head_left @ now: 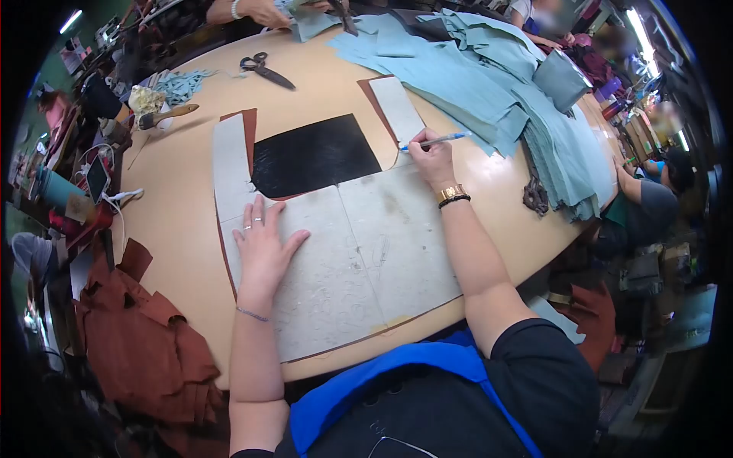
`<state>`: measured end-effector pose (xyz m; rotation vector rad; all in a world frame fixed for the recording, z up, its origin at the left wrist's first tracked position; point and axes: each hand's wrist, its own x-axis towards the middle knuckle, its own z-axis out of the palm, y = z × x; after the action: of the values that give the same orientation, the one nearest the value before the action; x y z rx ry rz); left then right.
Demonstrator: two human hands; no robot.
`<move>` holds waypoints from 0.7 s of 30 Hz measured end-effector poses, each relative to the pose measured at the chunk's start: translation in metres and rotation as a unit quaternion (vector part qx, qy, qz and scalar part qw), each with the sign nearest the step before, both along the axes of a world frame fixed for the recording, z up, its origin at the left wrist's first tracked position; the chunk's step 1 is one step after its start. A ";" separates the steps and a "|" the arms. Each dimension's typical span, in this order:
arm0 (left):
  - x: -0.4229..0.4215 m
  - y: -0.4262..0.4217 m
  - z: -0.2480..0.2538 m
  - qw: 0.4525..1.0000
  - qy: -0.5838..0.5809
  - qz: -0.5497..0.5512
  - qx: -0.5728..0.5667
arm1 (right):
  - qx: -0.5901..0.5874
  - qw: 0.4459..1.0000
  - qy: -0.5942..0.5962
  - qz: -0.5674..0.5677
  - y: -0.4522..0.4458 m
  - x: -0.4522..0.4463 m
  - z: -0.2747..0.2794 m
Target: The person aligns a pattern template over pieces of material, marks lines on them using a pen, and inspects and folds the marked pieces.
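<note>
Blue cloth (pixel 412 353) over my black shirt (pixel 550 370) came nearest, cut off below. Beyond, the table (pixel 191 252) bore teal sheets (pixel 496 72) at far right. Nearer, a grey U-shaped sheet (pixel 328 275) hid most of the brown leather (pixel 250 133) beneath, a black sheet (pixel 321 153) between its arms. My left hand (pixel 267 238) lay spread on it; scissors (pixel 269 72) sat beyond; my right hand (pixel 431 159) pinched a pen (pixel 449 139) by its right arm, tip hard to make out.

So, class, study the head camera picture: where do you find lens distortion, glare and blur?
Head view: wide-angle bowing, with black corners and a curved table edge; head view: pale glare on the tabletop to the right of the right hand, and a bright lamp tube at upper right; head view: smeared patches at top right, while the pen looks fairly crisp.
</note>
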<state>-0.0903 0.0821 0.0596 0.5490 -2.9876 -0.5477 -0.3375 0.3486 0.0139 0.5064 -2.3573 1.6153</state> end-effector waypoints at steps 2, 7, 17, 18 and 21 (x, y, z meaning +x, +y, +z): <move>0.000 0.000 -0.001 1.000 0.005 -0.007 0.003 | 0.037 0.999 0.014 -0.014 0.000 0.000 -0.001; -0.002 -0.002 -0.003 1.000 -0.012 -0.002 -0.004 | 0.037 0.998 0.051 0.030 0.005 -0.009 -0.009; 0.001 -0.005 -0.004 1.000 0.002 -0.002 0.022 | 0.037 0.999 0.020 0.024 0.006 -0.014 -0.014; 0.001 -0.005 -0.005 1.000 0.004 -0.002 0.023 | 0.032 0.999 0.019 0.029 0.008 -0.017 -0.017; 0.001 -0.006 -0.006 1.000 0.006 -0.003 0.022 | 0.022 0.999 0.002 0.033 0.012 -0.023 -0.022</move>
<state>-0.0891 0.0765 0.0535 0.5384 -2.9724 -0.6169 -0.3602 0.3609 -0.0079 0.6032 -2.4013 1.5913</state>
